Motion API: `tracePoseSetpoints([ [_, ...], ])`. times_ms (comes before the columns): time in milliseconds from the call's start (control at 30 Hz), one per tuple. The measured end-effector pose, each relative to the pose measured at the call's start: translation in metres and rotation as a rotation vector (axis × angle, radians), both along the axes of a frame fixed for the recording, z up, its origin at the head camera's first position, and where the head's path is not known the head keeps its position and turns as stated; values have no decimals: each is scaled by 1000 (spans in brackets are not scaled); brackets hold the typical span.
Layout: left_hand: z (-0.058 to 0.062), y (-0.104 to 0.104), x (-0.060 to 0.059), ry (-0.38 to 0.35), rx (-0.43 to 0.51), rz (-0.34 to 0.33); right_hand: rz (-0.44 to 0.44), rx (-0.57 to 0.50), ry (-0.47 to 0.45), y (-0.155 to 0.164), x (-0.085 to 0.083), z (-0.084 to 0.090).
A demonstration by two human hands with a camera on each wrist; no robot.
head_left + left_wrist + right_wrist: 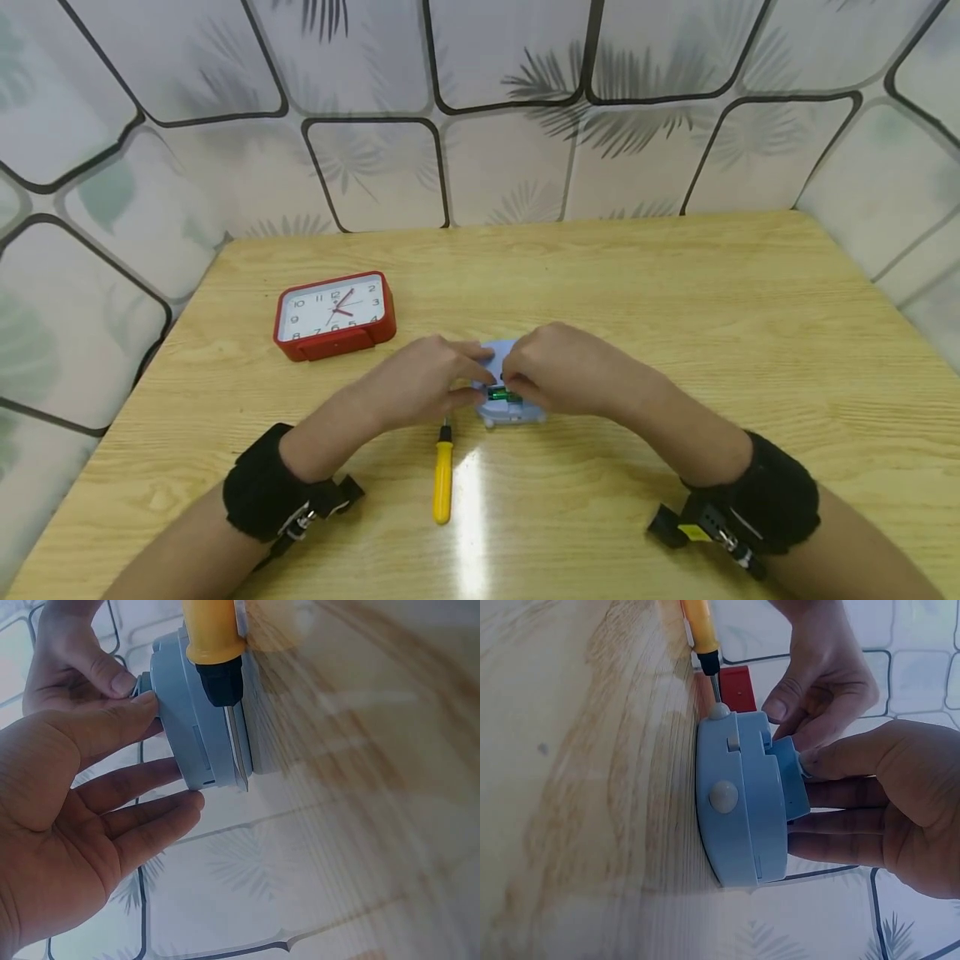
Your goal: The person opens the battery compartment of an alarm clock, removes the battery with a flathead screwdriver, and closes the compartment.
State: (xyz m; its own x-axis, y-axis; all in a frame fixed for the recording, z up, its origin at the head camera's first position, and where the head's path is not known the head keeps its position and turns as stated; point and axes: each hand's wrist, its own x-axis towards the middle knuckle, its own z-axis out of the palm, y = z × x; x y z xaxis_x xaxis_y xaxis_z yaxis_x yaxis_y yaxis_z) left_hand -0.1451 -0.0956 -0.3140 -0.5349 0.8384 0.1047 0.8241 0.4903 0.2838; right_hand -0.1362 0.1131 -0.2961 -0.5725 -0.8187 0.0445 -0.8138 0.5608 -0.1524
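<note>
A small light-blue clock-like device (498,354) with round white feet lies back up on the table, and a green battery (498,393) shows in its back. My right hand (566,371) is over its right side. In the right wrist view that hand pinches a tilted light-blue battery cover (790,780) against the device's back. From the left, my left hand (420,379) touches the device, fingers extended and fingertips on its back and edge (169,724). The face of the device is hidden underneath.
A yellow-handled screwdriver (443,483) lies just in front of my left hand, its tip toward the device. Farther back on the left is a red alarm clock (333,315), dial up. The wooden table (675,283) meets patterned walls behind and at the sides.
</note>
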Motion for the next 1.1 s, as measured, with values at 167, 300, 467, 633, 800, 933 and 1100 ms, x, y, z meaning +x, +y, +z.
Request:
tracePoseSetpoints([
  [167, -2, 0, 2, -12, 3, 5, -24, -8, -12, 0, 2, -2],
  [300, -2, 0, 2, -12, -6, 9, -32, -17, 0, 0, 2, -3],
  [467, 1, 0, 2, -8, -14, 14, -40, -23, 18, 0, 0, -4],
  [633, 2, 0, 2, -2, -20, 21, -54, -19, 7, 1, -1, -3],
  [800, 0, 0, 3, -25, -33, 38, -60, -13, -12, 0, -1, -5],
  [933, -1, 1, 3, -34, -38, 44, -71, -15, -24, 1, -1, -4],
  [1100, 0, 1, 3, -36, -42, 47, -78, -25, -38, 3, -3, -3],
])
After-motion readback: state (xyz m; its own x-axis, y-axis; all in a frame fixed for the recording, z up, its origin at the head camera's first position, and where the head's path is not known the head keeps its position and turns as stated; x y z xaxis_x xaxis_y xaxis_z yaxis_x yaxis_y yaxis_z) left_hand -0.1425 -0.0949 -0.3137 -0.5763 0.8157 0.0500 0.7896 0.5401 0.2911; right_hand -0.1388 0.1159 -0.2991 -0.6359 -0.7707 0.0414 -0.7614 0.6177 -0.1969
